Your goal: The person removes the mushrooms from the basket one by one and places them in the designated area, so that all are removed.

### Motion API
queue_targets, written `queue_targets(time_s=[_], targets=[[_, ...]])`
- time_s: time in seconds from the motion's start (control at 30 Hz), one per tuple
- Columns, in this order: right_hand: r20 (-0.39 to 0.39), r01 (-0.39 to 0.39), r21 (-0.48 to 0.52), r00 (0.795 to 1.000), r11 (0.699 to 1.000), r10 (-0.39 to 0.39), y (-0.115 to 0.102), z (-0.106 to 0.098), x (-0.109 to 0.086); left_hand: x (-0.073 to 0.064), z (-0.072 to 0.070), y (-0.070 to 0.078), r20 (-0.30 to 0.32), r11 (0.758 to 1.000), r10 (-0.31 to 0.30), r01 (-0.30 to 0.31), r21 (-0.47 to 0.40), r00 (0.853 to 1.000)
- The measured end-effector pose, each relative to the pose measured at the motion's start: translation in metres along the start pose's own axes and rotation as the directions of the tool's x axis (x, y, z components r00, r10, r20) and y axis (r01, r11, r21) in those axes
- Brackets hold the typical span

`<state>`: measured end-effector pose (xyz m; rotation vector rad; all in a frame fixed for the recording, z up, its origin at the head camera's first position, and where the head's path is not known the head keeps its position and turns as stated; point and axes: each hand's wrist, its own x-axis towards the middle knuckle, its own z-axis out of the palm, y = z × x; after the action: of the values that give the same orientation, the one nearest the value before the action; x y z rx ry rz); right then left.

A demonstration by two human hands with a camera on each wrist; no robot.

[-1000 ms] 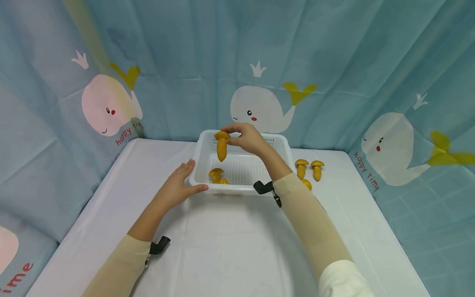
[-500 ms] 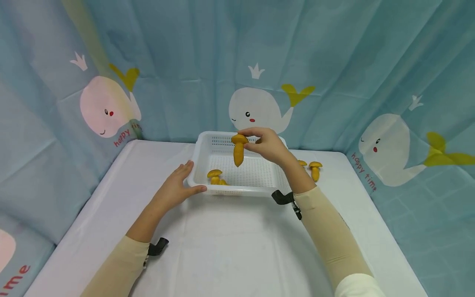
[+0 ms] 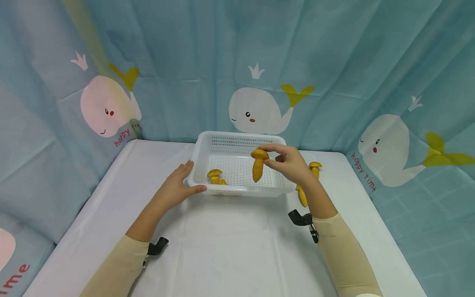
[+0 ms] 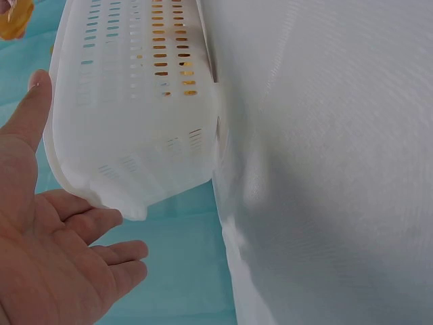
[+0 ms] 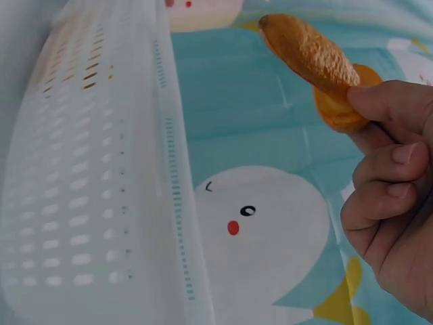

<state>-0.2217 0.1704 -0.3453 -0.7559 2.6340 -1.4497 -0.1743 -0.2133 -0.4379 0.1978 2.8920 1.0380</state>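
Note:
My right hand [image 3: 291, 165] pinches an orange-yellow mushroom [image 3: 257, 165] by its cap between thumb and fingers. The stem points down over the right part of a white perforated plastic basket [image 3: 237, 190]. In the right wrist view the mushroom [image 5: 311, 57] shows a rough patch on its stem, and the other fingers fold in towards the palm. At the basket's near left corner, my left hand [image 3: 176, 185] touches it, thumb at the front rim and fingers spread along the left side. Inside, at the near left, more mushrooms [image 3: 215, 176] lie together, partly hidden by the front wall.
Right of the basket, more mushrooms lie on the white-covered table [image 3: 230, 247]; one cap [image 3: 315, 164] and one stem [image 3: 303, 198] show past my right forearm. A blue curtain [image 3: 193, 62] with printed whales stands behind and at both sides.
My right hand has carried the mushroom to the right and down, from above the basket's left part to its right part. The left hand and the basket have stayed in place.

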Motion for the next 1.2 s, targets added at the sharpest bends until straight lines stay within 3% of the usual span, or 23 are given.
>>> queue_targets(time_s=[0.3,0.57,0.77,1.2], targets=[[-0.043,0.034,0.031,0.999,0.999,-0.032,0.019,-0.012,-0.035,0.0,0.0,-0.001,0.001,1.0,0.004,-0.004,0.005,1.0],[-0.042,0.025,-0.01,0.999,1.0,-0.026,0.036,-0.038,-0.058,0.002,0.0,-0.001,0.004,1.0,0.008,-0.008,0.005,1.0],[-0.073,0.055,-0.07,0.996,0.996,-0.06,0.049,-0.055,-0.065,0.002,0.0,-0.002,0.006,1.0,0.009,-0.009,0.005,1.0],[-0.069,-0.092,-0.078,0.994,0.993,0.087,0.081,-0.088,-0.078,0.0,-0.001,-0.001,0.008,1.0,0.002,-0.002,0.003,1.0]])
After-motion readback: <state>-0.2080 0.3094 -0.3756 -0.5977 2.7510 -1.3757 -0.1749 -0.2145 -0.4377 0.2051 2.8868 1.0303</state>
